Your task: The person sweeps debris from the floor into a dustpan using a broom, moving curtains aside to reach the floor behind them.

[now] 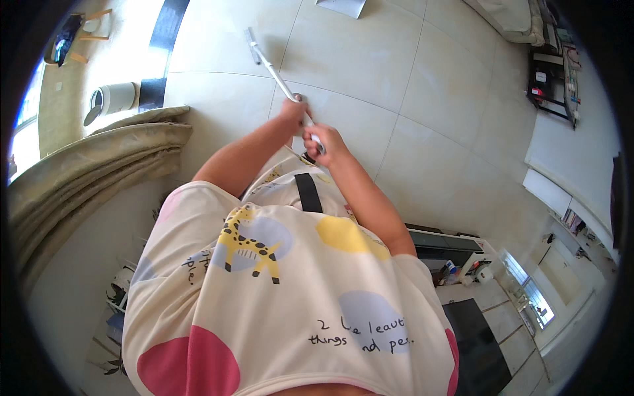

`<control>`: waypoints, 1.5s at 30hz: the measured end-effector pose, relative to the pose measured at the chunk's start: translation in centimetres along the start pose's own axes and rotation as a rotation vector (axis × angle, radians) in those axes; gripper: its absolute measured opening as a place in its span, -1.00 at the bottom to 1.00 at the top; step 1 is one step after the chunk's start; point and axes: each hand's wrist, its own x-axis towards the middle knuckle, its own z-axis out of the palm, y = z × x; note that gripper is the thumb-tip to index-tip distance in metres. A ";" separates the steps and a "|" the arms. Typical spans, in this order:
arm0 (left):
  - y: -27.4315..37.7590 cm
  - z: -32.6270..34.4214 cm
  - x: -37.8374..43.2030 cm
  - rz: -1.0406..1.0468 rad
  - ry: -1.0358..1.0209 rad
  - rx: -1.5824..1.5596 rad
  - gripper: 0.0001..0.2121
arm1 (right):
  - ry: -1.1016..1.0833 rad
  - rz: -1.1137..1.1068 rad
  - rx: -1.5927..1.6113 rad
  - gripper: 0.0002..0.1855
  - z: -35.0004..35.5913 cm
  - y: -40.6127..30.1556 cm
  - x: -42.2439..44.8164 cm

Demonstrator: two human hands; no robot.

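Note:
A white-handled flat mop slants away from me across the floor. Its narrow grey head rests on the pale floor tiles. My left hand wraps around the pole partway down. Closer to my body, my right hand grips the pole near its upper end. A printed cream top fills much of the lower view, with a black strap beyond it. My legs and feet are mostly hidden beneath the clothing.
Beige curtains hang at left, beside a white cylindrical container and a dark floor strip. A pale sheet-like object lies ahead. At right are a covered sofa, a black rack and a white cabinet.

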 end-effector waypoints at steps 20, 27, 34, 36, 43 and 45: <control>10.2 17.5 0.6 -0.248 -0.618 0.697 -0.81 | 0.291 -0.271 0.579 -0.95 -0.4 -10.5 -2.7; 10.1 13.3 1.8 0.015 -0.591 0.537 -0.70 | 0.265 -0.230 0.412 -0.94 4.4 -10.5 -1.5; 11.4 6.0 0.4 0.053 -0.112 0.305 -0.45 | -0.082 -0.012 0.153 -0.87 6.2 -11.0 -0.7; 14.3 5.0 -0.3 0.017 -0.078 0.276 -0.54 | -0.094 0.069 0.147 -0.88 5.3 -11.4 1.7; 17.2 0.7 10.7 0.050 0.288 0.256 -0.71 | -0.036 0.192 -0.164 -0.87 7.4 -16.5 12.1; 18.6 1.0 11.6 -0.009 0.352 0.264 -0.86 | 0.027 0.216 -0.255 -0.86 8.0 -17.7 13.5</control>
